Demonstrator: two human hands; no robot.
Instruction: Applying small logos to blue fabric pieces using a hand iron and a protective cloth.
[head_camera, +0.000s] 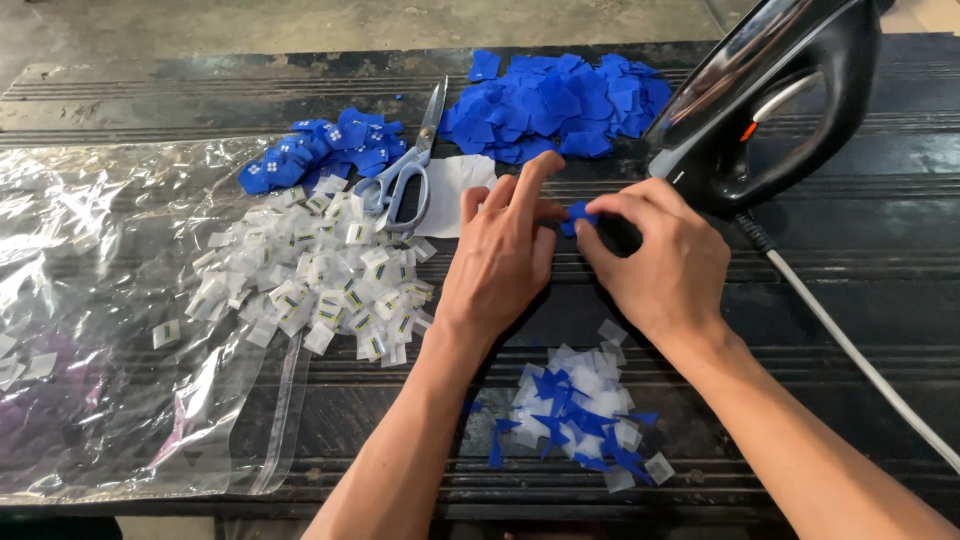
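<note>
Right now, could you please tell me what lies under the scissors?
The scissors rest on blue pieces and small white pieces, with their handles overlapping a white sheet. Whatever lies directly beneath the blades and handles is hidden.

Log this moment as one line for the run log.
left hand: pinching blue fabric piece | right hand: pinching same piece | beside: iron
</note>
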